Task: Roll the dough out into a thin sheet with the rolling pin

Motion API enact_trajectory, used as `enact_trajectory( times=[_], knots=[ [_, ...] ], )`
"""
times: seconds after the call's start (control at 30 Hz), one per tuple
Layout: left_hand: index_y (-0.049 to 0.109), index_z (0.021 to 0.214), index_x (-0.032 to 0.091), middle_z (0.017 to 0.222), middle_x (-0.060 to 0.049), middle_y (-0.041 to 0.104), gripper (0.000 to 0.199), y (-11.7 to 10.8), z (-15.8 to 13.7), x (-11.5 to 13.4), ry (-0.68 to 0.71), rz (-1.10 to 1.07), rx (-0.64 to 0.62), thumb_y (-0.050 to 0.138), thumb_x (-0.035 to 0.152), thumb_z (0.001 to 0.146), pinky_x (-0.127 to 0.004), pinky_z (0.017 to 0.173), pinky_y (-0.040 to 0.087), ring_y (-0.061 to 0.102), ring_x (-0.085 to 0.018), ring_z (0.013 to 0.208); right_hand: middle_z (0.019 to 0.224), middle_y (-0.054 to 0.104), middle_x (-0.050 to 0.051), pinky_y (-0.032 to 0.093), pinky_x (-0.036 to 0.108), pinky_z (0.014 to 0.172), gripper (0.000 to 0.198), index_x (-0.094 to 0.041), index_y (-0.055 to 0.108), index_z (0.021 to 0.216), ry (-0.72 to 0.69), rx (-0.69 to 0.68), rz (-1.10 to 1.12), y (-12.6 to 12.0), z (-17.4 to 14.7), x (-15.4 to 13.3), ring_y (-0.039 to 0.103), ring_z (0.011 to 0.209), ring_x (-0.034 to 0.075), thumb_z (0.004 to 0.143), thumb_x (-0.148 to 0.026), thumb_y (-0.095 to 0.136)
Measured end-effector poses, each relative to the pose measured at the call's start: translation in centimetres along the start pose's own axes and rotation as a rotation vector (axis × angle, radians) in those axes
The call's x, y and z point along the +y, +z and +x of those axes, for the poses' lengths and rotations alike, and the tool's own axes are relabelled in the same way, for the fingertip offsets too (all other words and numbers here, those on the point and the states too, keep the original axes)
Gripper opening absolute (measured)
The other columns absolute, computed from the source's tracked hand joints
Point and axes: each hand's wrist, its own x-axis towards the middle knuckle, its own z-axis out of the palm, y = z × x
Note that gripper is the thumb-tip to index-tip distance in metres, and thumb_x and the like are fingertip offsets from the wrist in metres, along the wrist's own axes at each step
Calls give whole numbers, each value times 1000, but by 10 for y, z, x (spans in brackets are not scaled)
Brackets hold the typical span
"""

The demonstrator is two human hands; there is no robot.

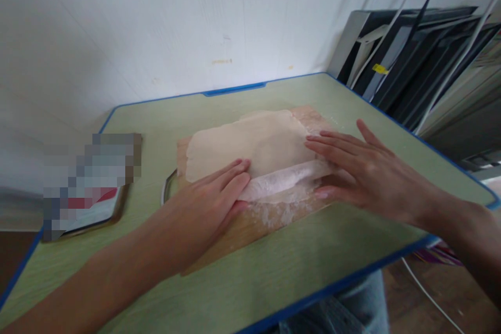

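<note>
A wide, thin sheet of dough (pixel 250 141) lies on a wooden board (pixel 230 240) dusted with flour. Across its near side rests a rolling pin (pixel 284 180), whitened as if by flour or a layer of dough; I cannot tell which. My left hand (pixel 215 193) is on the pin's left end, fingers together over it and thumb on the near side. At the right end, my right hand (pixel 352 167) is stretched out with fingers extended and thumb apart, its fingertips over the dough's right edge. The pin's ends are hidden by my hands.
The board sits on a pale green table (pixel 305 271) with a blue rim. A metal handle (pixel 167 187) shows at the board's left. Further left lies a tablet-like object (pixel 97 203), partly pixelated. Dark flat panels (pixel 422 57) lean by the wall, with cables hanging.
</note>
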Motion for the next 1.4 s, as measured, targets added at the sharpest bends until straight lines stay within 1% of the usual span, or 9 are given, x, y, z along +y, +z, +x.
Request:
enact_trajectory(
  times=[0.13, 0.33, 0.53, 0.7, 0.77, 1.0, 1.13, 1.23, 1.4],
  knots=[
    [54, 117, 9, 134, -16, 53, 41, 0, 2, -1, 19, -2, 31, 27, 34, 99, -39, 102, 44, 48, -21, 126, 134, 54, 13, 14, 63, 109, 65, -16, 46, 133, -20, -18, -25, 3, 8, -8, 46, 126, 29, 87, -62, 39],
    [53, 118, 10, 134, -15, 53, 40, -1, 1, 0, -8, -4, 26, 29, 34, 98, -42, 103, 43, 48, -22, 126, 135, 53, 12, 22, 62, 107, 63, -19, 46, 134, -16, -81, -11, 8, 15, -7, 47, 125, 28, 87, -61, 38],
    [56, 115, 7, 130, -16, 56, 40, -1, 1, -1, 32, 16, 61, 30, 33, 98, -39, 103, 43, 50, -22, 125, 138, 51, 11, 31, 56, 105, 61, -21, 46, 135, 13, -86, -3, 9, 17, -6, 46, 126, 29, 86, -57, 44],
    [56, 116, 6, 129, -17, 56, 40, -1, 2, 0, 40, 39, 62, 31, 32, 98, -39, 103, 44, 51, -23, 124, 138, 51, 9, 32, 50, 107, 57, -20, 42, 138, -18, -124, 136, 6, 20, 3, 44, 129, 24, 92, -53, 34],
    [56, 116, 6, 130, -17, 56, 40, -1, 1, 0, 33, 32, 62, 31, 32, 98, -39, 103, 44, 51, -23, 123, 138, 50, 10, 32, 49, 107, 59, -18, 41, 138, -5, -129, 145, 6, 20, 4, 43, 129, 23, 91, -54, 36],
    [57, 115, 7, 130, -16, 56, 38, 0, 2, -1, 39, 3, 74, 33, 31, 97, -39, 104, 43, 51, -23, 123, 141, 47, 9, 27, 57, 107, 53, -22, 42, 137, 50, -80, 10, 12, 12, -5, 42, 130, 26, 91, -48, 43],
    [57, 113, 7, 128, -16, 58, 38, -2, 1, 0, 50, 35, 71, 32, 31, 97, -38, 103, 43, 52, -22, 122, 140, 49, 10, 26, 58, 108, 55, -20, 45, 135, 40, -77, 73, 10, 9, 0, 42, 130, 25, 91, -52, 38],
    [54, 120, 5, 129, -17, 57, 42, -1, 1, 1, 55, 74, 71, 30, 32, 98, -38, 103, 43, 51, -23, 123, 138, 51, 8, 23, 56, 110, 55, -19, 45, 135, 36, -98, 144, 8, 10, 5, 41, 131, 23, 94, -52, 30],
    [44, 131, 3, 133, -18, 54, 56, -1, 2, 1, 21, 127, 62, 24, 43, 98, -37, 102, 43, 51, -22, 123, 133, 54, 16, 28, 52, 110, 60, -8, 51, 129, 69, -24, 74, 11, 12, -1, 45, 127, 26, 95, -49, 23]
  ],
)
